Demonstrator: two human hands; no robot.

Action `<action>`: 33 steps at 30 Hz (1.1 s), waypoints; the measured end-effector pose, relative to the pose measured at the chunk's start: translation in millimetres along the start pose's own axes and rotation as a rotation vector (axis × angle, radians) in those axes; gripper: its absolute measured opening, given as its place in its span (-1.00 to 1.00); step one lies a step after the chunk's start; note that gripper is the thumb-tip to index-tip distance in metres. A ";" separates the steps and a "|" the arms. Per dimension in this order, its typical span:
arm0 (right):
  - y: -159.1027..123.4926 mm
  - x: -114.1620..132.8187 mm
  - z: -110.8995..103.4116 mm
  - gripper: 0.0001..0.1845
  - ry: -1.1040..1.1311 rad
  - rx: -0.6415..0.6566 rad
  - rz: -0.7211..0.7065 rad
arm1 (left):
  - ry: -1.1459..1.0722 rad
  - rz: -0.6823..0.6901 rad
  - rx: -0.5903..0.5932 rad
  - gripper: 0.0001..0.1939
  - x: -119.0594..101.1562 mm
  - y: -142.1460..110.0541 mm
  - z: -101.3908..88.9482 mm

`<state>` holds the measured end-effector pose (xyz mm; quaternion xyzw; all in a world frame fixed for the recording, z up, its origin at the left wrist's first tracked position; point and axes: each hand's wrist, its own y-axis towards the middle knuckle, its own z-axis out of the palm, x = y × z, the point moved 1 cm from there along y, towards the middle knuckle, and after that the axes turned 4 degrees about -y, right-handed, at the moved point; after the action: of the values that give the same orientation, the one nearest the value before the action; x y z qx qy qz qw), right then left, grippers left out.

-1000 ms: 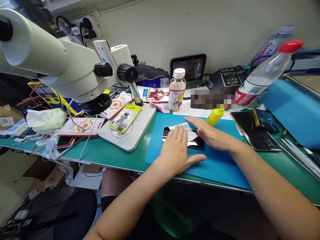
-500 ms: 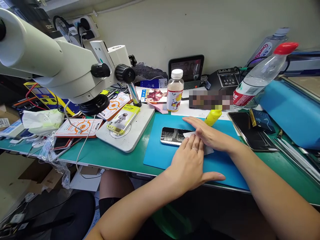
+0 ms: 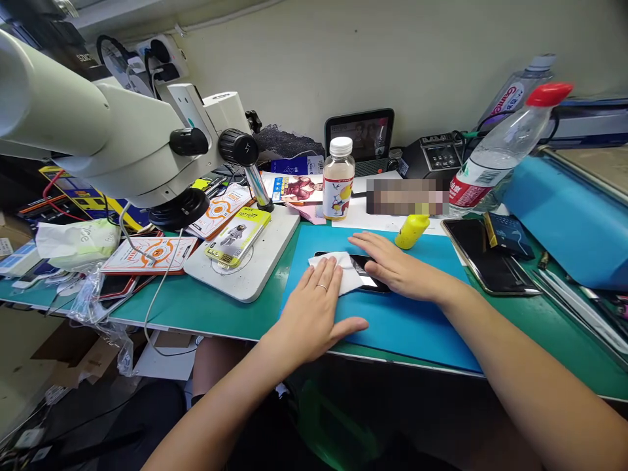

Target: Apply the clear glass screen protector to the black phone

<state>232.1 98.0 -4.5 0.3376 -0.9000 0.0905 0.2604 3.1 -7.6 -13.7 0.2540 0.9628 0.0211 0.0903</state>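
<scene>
A smartphone (image 3: 373, 280) lies face up on a blue mat (image 3: 407, 327), its left part covered by a white wipe (image 3: 349, 273). My left hand (image 3: 311, 304) rests flat on the wipe with fingers stretched out and the thumb spread to the right. At the phone's right end lies my right hand (image 3: 392, 265), its fingers extended and apart. Part of the phone's right end is hidden beneath it. Just beyond the right hand stands a small yellow bottle (image 3: 412, 231).
A microscope (image 3: 132, 137) looms at the left above its white base (image 3: 245, 278), where a yellow packet (image 3: 238, 237) lies. A juice bottle (image 3: 338, 186) stands behind the mat. To the right are another phone (image 3: 485, 258) and a red-capped water bottle (image 3: 510, 150).
My left hand and the wipe have slid left along the phone, from its right end to its left end. My right hand has shifted slightly left. The view has moved a little.
</scene>
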 end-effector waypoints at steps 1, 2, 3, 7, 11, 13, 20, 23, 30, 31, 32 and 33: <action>0.6 0.4 1.1 0.04 -0.009 -0.001 -0.013 | 0.006 -0.015 -0.008 0.07 4.6 -0.3 -0.2; 1.1 0.8 1.7 0.02 -0.016 -0.003 -0.029 | 0.011 -0.034 -0.011 0.06 8.6 -0.7 -0.5; 1.4 1.1 1.8 0.01 -0.021 -0.008 -0.047 | 0.013 -0.054 -0.006 0.06 11.8 -1.2 -0.6; 0.7 2.4 -0.6 -0.06 -0.036 -0.032 -0.126 | -0.010 -0.128 0.042 0.07 18.4 -1.7 0.4; 0.5 10.2 1.6 -0.06 -0.070 -0.039 -0.208 | -0.055 -0.121 0.036 0.08 22.1 6.2 1.4; 1.4 17.6 6.1 -0.02 -0.093 -0.021 -0.257 | -0.100 -0.081 0.043 0.01 26.5 11.4 -0.7; 5.5 22.9 13.8 -0.05 -0.148 0.031 -0.296 | -0.307 0.048 0.030 -0.28 56.7 18.6 -26.1; 6.7 17.1 10.4 -0.29 -0.148 0.012 -0.310 | -0.320 0.124 -0.026 -0.46 70.1 38.7 -36.8; 11.0 19.1 5.8 -0.54 -0.105 -0.091 -0.345 | -0.322 0.230 -0.012 -0.68 78.1 100.2 -37.2; 10.9 18.8 5.8 -0.54 -0.097 -0.099 -0.336 | -0.327 0.233 -0.014 -0.67 78.4 101.4 -36.6; 10.7 18.1 6.0 -0.53 -0.089 -0.106 -0.323 | -0.333 0.228 -0.020 -0.65 79.3 100.8 -36.2; 10.4 17.0 6.3 -0.54 -0.081 -0.113 -0.306 | -0.339 0.218 -0.029 -0.63 80.8 98.9 -35.8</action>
<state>211.9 94.2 -0.8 0.4589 -0.8515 -0.0144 0.2532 -24.6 118.4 16.9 0.3551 0.9002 0.0018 0.2521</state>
